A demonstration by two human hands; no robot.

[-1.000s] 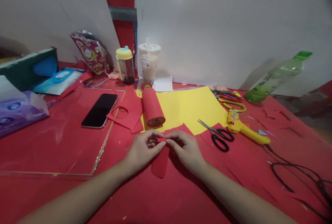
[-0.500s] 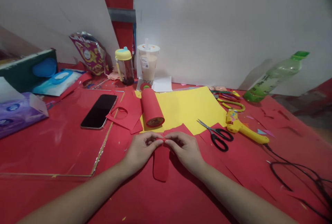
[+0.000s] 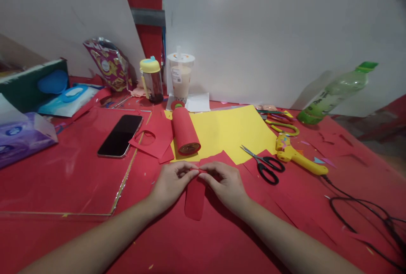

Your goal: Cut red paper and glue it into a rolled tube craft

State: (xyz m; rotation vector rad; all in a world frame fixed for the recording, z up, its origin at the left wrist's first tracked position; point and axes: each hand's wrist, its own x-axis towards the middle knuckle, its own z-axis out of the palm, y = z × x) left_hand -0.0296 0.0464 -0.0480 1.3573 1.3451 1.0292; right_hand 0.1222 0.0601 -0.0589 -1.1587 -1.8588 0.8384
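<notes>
Left hand: pinching red strip, lower centre
Right hand: pinching same strip's top
Scissors: right of centre

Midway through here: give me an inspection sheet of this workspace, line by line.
Surface: red tabletop bearing a yellow sheet
Work pieces: red paper strip; red cylinder lying beyond it
Clutter: phone, scissors, paper scraps, drink cup
Hands: left hand and right hand both pinch the strip's far end
Cables: black cable from yellow glue gun, loosely looped at right
Surroundings: white panels behind; other people: nothing seen
</notes>
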